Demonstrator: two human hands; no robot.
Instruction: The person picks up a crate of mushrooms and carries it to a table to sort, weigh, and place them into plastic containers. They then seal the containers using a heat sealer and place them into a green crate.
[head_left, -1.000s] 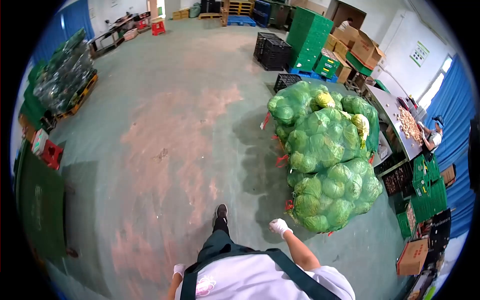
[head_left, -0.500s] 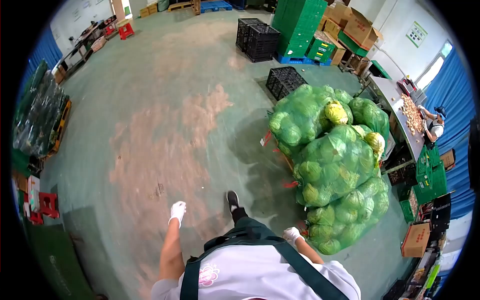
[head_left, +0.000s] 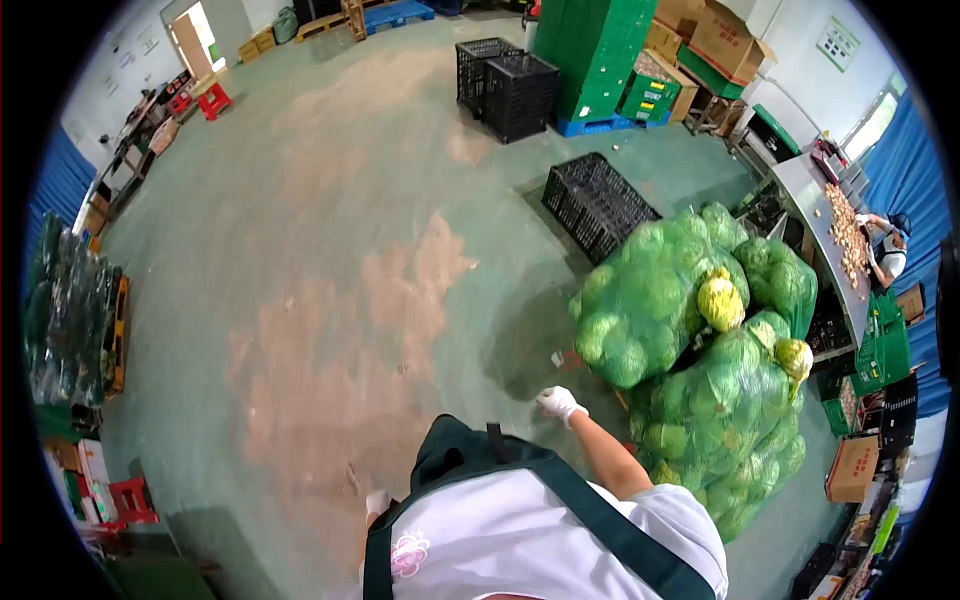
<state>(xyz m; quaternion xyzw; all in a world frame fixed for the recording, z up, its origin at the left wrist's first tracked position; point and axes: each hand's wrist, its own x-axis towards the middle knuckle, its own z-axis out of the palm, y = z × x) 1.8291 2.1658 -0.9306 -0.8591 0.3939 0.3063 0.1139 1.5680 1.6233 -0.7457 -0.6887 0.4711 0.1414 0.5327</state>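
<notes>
Right hand: white-gloved, held out just beside the sacks; grip released, nothing grasped.
Left hand: white-gloved, largely hidden at the side; grip cannot be told.
Green mesh sacks of cabbages: piled at the right on the green concrete floor, leaned together for support.
Black plastic crate: laid flat, farther off.

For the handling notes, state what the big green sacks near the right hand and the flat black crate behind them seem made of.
Large green bulging sacks: thin net, probably plastic mesh, faintly glossy; round cabbage heads show through. Black latticed crate: likely rigid moulded plastic, matte; open grid walls.
</notes>
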